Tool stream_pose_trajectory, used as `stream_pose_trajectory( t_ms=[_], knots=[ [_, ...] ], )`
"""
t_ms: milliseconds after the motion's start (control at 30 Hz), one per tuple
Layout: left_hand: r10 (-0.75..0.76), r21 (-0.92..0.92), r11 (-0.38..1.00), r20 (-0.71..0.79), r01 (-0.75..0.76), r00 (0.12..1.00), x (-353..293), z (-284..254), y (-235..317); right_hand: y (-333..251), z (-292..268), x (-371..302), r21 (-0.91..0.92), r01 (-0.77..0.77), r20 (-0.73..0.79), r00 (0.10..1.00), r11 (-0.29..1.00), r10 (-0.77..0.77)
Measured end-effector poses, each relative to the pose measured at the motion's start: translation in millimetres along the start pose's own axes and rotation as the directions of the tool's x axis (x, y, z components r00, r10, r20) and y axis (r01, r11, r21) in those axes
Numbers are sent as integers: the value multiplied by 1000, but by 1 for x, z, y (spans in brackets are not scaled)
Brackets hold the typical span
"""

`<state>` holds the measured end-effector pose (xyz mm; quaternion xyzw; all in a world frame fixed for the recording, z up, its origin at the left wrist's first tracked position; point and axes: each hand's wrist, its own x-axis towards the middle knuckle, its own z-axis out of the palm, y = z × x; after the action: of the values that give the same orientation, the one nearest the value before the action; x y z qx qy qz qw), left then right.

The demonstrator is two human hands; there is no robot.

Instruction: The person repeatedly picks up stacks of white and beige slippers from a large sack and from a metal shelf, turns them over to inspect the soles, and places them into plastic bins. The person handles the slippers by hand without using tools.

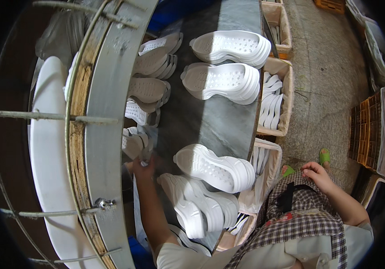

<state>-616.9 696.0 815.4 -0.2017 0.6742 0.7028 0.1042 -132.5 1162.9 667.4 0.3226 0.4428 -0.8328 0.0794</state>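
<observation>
My left hand [143, 167] reaches to the left side of the grey table, against the near end of some white shoe soles [132, 144] in shadow. Its fingers are blurred and partly hidden, so their grip is unclear. My right hand [316, 175] hangs in front of the checked apron, fingers loosely curled in and nothing visible in them. Between my arms, closest to me, lies a fanned pile of white soles [201, 204]. Just beyond it is a nested stack of white soles [215, 168], dotted with small holes.
Two more sole stacks [221, 83] sit farther along the table [228, 121]. Shaded soles [150, 92] line its left side. A metal rim with wire bars [105, 119] rises at left. Lined crates [286, 107] of soles flank the table's right edge; an orange crate [365, 130] stands across the floor.
</observation>
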Motion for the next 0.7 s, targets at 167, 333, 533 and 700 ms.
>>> stream_pose_trajectory(
  t_ms=[167, 333, 533, 700],
  knots=[
    [288, 365, 877, 120, -312, 950, -31, -16, 30, -19, -12, 8, -94, 35, 87, 996, 995, -27],
    [28, -452, 884, 316, 124, 948, -173, 49, 59, -48, -19, 24, -81, 189, 232, 958, 979, -166],
    [-122, -386, 885, 345, 259, 931, -359, 185, 17, -108, -18, 20, -24, 521, 547, 721, 853, -425],
    [-209, -123, 961, 255, 246, 944, -466, 273, -66, -146, -25, -18, 339, 60, 672, 683, 939, -286]
  ],
)
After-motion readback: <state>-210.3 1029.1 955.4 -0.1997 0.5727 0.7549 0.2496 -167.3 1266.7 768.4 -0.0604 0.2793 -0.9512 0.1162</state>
